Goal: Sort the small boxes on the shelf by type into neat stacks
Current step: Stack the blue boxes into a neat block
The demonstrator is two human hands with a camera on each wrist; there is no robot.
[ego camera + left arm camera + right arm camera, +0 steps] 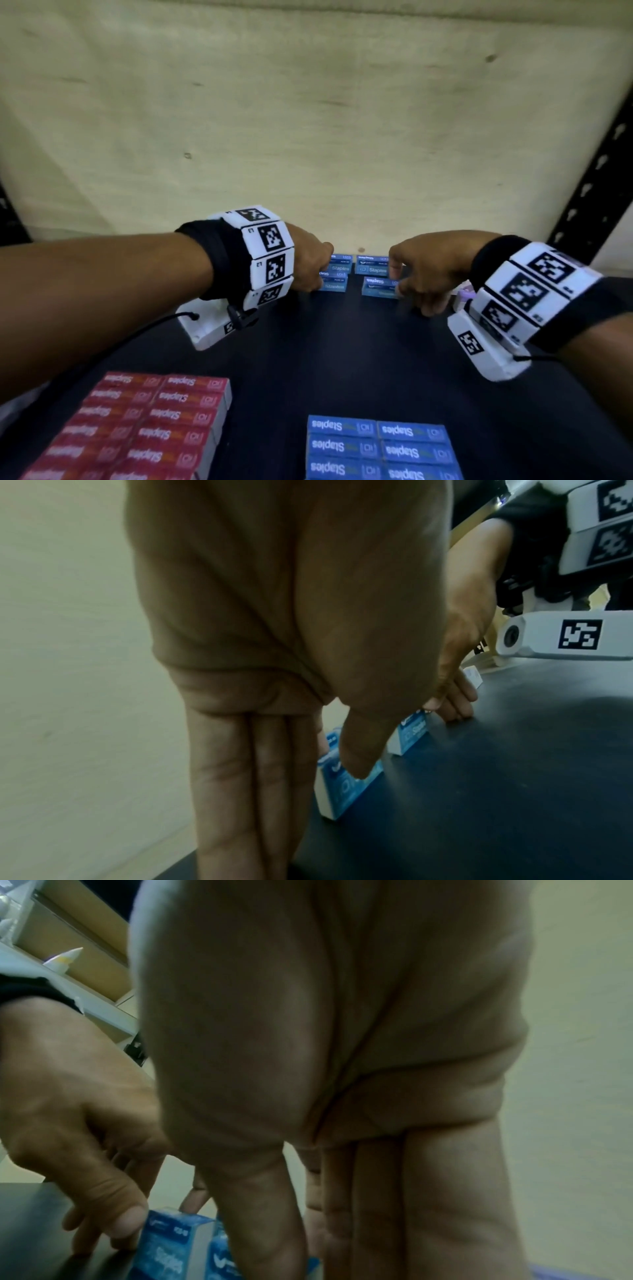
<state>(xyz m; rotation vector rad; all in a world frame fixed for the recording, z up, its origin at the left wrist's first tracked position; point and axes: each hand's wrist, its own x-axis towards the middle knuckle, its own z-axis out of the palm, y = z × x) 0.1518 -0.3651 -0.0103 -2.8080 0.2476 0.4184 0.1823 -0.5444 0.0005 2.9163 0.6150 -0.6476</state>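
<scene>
Several small blue staple boxes (356,274) sit in a loose two-by-two group at the back of the dark shelf (325,346), close to the wall. My left hand (317,284) stands at the group's left end. In the left wrist view its straight fingers (240,777) point down beside the near box (346,791) and the thumb tip touches that box. My right hand (399,282) stands at the group's right end, with its straight fingers (428,1204) pointing down and the thumb lying against a blue box (171,1242). Neither hand lifts a box.
A block of red staple boxes (144,428) lies at the shelf's front left. A block of blue ones (380,445) lies front centre. The pale wall (308,137) closes the back. A black perforated upright (589,192) stands at the right, with a small purple-white object (464,291) near it.
</scene>
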